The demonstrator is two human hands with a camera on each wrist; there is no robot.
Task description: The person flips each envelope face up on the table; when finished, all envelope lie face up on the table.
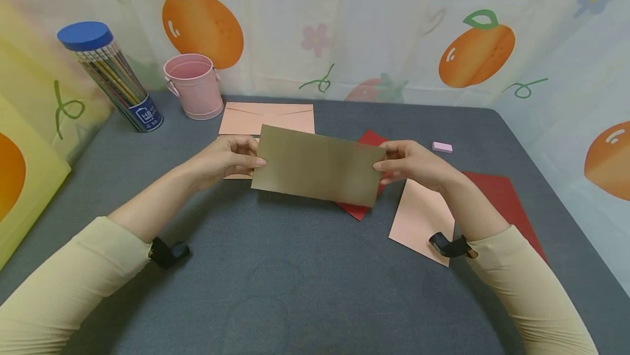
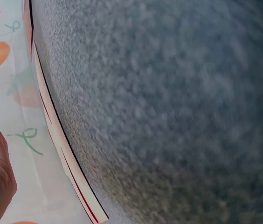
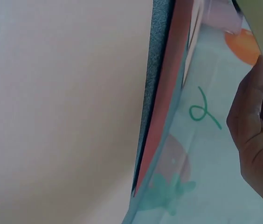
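A plain brown card is held up above the grey surface, its right end tilted a little lower. Its left edge is pinched between thumb and fingers by the left hand; its right edge is pinched the same way by the right hand. Both thumbs are laid on the near face. Both arms are stretched forward and angled inward. Behind the card, a red paper and a pink envelope are partly hidden.
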